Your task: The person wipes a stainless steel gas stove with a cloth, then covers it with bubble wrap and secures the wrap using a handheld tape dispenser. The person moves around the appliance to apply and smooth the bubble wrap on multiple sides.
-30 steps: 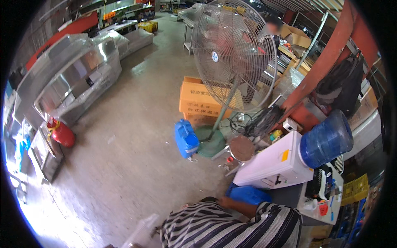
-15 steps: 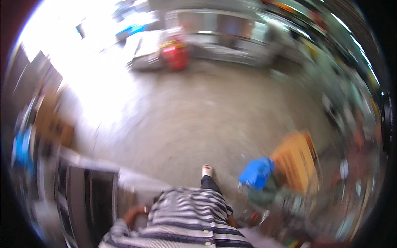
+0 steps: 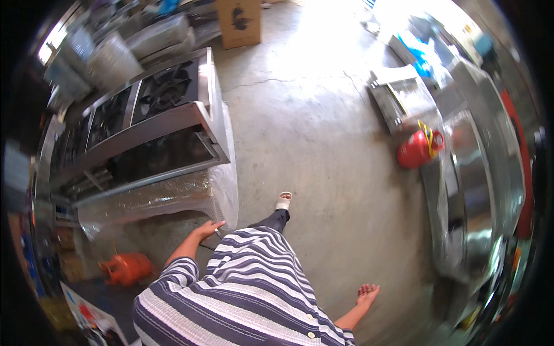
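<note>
My left hand (image 3: 209, 229) hangs low at my left side, its fingers stretched out, beside the clear plastic wrap (image 3: 222, 190) around the base of a steel gas stove (image 3: 150, 124). Whether the fingertips touch the wrap I cannot tell. A thin dark line and a small pale spot show at that hand, too small to name. Out to my right, my right hand (image 3: 367, 294) swings free over the concrete floor (image 3: 323, 155), with fingers loosely curled and apart and nothing in it.
At the right, a red gas cylinder (image 3: 414, 151) with a yellow strap stands by wrapped steel equipment (image 3: 470, 155). An orange gas cylinder (image 3: 130, 269) is at the lower left. Far ahead is a brown carton (image 3: 239, 26); more wrapped units (image 3: 158, 40) crowd the far left.
My view has turned left: the red cylinder has shifted from the upper left to the right side. My right hand, hidden earlier, now shows. The stove now stands at my left, and the blur is gone.
</note>
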`<state>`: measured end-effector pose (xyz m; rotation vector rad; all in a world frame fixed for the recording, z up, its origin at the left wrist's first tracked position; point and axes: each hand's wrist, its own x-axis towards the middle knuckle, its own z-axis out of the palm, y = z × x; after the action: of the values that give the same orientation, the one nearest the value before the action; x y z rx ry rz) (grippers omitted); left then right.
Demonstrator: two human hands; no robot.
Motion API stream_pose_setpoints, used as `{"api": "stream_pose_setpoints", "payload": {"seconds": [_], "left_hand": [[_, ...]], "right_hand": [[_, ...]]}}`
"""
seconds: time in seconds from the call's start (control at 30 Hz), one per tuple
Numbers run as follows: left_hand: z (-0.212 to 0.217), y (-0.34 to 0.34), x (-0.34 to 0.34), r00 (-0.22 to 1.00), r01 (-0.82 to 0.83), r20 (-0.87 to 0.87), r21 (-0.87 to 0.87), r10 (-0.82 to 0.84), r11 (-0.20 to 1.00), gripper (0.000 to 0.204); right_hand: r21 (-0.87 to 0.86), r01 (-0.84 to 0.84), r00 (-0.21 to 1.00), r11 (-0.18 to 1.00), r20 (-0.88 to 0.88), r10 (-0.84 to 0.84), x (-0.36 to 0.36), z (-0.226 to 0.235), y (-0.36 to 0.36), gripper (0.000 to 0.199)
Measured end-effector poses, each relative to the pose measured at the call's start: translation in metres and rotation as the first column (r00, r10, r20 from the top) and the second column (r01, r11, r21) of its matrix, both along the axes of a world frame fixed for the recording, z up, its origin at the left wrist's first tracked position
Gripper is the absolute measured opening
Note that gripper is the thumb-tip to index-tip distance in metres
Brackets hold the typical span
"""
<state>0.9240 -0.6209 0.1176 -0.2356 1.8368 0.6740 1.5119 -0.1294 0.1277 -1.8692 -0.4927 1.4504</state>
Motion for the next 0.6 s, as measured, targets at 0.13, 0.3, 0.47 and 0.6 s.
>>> {"api": "stream_pose_setpoints", "payload": {"seconds": [0.13, 0.3, 0.47, 0.6], "left_hand": [[-0.052, -0.014, 0.013, 0.729, -0.683, 0.035, -0.028, 0.683, 0.730, 0.126], [-0.116, -0.003, -0.022, -0.369, -0.807, 0.166, 0.432, 0.915, -0.404, 0.115], [-0.136, 0.049, -0.041, -0.383, -0.703, -0.069, 0.668, 0.921, -0.242, 0.106], [-0.114, 0.078, -0.029, -0.518, -0.665, 0.354, 0.406, 0.779, -0.626, 0.098]], "right_hand": [[-0.166, -0.323, 0.945, 0.932, -0.105, 0.309, -0.097, -0.061, 0.079, 0.050], [-0.345, -0.777, 0.584, 0.526, -0.085, 0.807, -0.270, -0.110, 0.141, 0.051], [-0.393, -0.919, -0.019, -0.010, 0.020, 1.000, -0.474, -0.081, 0.266, 0.042], [-0.354, -0.935, 0.005, 0.036, 0.088, 0.996, -0.618, -0.014, 0.336, 0.037]]}}
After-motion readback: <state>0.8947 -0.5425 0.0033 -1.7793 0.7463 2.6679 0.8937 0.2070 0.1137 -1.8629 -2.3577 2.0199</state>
